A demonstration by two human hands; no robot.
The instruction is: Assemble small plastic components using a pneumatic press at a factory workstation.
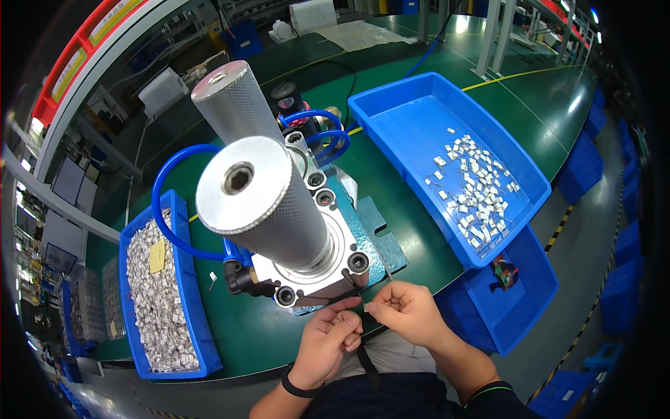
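Note:
My right hand [408, 312] is closed in a pinch at the front edge of a metal pneumatic press [307, 269]. Between its thumb and fingertip shows a small pale part [368, 307], which looks like the white pieces with thin leads in the trays. Close on its left, my left hand [331, 338] has its index finger reaching toward that part, with the thumb pressed against the other curled fingers. Whatever those fingers hold, if anything, is hidden. Two knurled silver cylinders [269, 206] rise from the press and cover part of the bench behind.
A blue tray [447, 234] at the right holds scattered white pieces; another blue bin [534, 293] sits below it. At left, a blue tray [209, 349] is heaped with similar pieces and a yellow tag. Blue air hoses [159, 188] loop around the press on the green bench [241, 335].

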